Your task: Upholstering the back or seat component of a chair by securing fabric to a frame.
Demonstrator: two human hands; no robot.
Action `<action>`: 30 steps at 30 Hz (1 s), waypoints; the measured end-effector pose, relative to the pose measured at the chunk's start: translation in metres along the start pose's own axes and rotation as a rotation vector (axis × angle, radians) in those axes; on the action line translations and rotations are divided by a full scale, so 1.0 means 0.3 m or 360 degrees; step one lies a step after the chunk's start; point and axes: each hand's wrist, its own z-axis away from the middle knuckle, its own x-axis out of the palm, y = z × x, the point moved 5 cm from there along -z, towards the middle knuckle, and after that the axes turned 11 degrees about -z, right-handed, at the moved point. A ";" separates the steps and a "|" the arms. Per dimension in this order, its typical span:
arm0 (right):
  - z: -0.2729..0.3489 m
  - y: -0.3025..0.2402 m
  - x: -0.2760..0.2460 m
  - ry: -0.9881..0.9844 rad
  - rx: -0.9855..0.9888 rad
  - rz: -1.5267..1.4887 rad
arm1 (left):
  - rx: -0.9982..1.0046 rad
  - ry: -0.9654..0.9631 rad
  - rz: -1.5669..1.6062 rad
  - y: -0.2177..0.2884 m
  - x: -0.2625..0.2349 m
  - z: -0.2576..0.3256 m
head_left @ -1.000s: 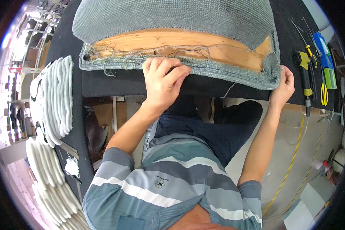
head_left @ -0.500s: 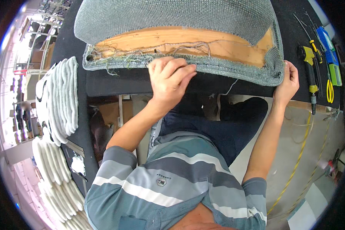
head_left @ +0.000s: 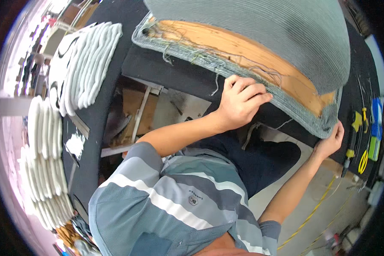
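A wooden-based upholstered piece (head_left: 303,90) covered in grey ribbed fabric (head_left: 260,30) lies on the black-topped table. A bare strip of wood shows between the main fabric and the folded near edge. Loose grey and greenish threads (head_left: 175,38) trail along that edge, and some hang over it. My left hand (head_left: 244,102) is closed at the middle of the fabric edge (head_left: 217,66), fingers curled over it. My right hand (head_left: 330,141) grips the near right corner, with its thumb and fingers partly hidden behind the fabric.
Stacked white padded pieces (head_left: 89,64) stand at the left, with more white stacks (head_left: 47,128) nearer. On the table's right lie a yellow-and-black tool (head_left: 352,136), yellow-handled scissors (head_left: 362,161) and a blue-and-green box (head_left: 376,123). A yellow cord (head_left: 311,217) crosses the floor.
The whole view has turned, so the table and the piece now slant down to the right. My left hand has shifted rightward along the edge; my right hand stays at the corner.
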 end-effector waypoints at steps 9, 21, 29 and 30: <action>-0.018 0.013 -0.007 -0.0030 -0.0010 0.0022 | -0.0161 -0.0164 -0.0293 -0.158 -0.101 0.122; 0.050 -0.070 0.012 -0.0221 -0.0057 0.0764 | -0.1665 -0.0432 0.0643 -0.442 -0.211 0.270; 0.213 -0.181 0.145 -0.0604 0.0084 0.0839 | -0.2081 -0.0414 0.1999 -0.450 -0.144 0.169; 0.210 -0.174 0.151 -0.0634 0.0041 0.0767 | -0.2129 -0.0320 0.2040 -0.453 -0.132 0.191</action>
